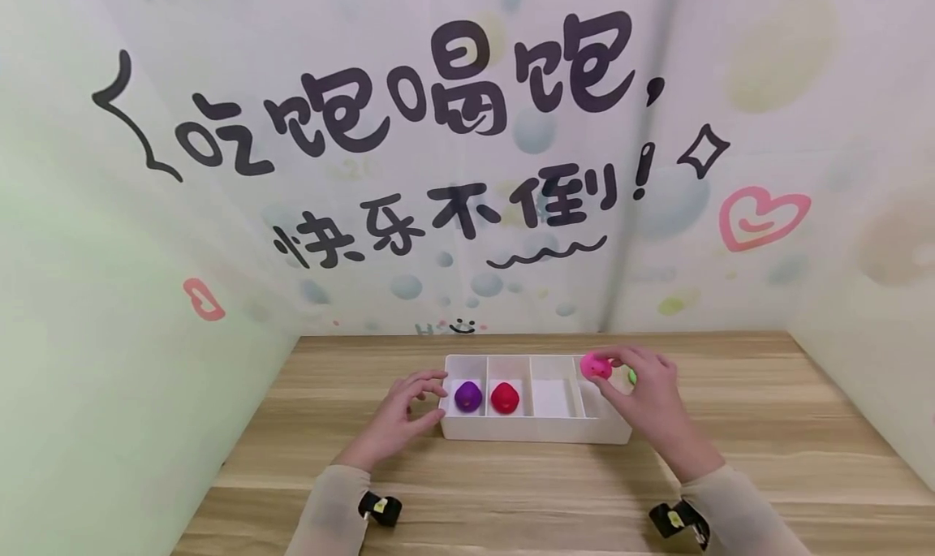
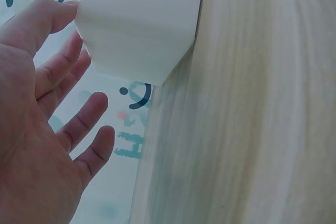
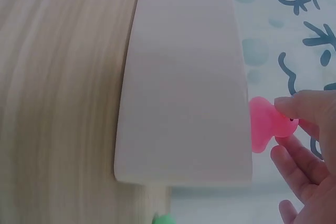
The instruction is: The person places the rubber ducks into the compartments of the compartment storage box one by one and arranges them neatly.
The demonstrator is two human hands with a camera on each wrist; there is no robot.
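Note:
A white divided box [image 1: 536, 431] sits on the table, its compartments in a row. A purple toy duck [image 1: 468, 397] lies in the leftmost compartment and a red toy duck [image 1: 505, 398] in the one beside it. My left hand [image 1: 404, 416] touches the box's left end with its fingertips, fingers spread, as the left wrist view also shows. Between thumb and fingers, my right hand [image 1: 652, 390] pinches a pink toy duck [image 3: 268, 123]. In the head view this duck is over the back of the box's right end. My right hand hides part of the rightmost compartment.
A green object [image 1: 632, 376] shows only partly behind my right hand, by the box's right end. The wood-grain table [image 1: 511, 499] runs back to a printed wall sheet [image 1: 467, 296], with pale walls on both sides.

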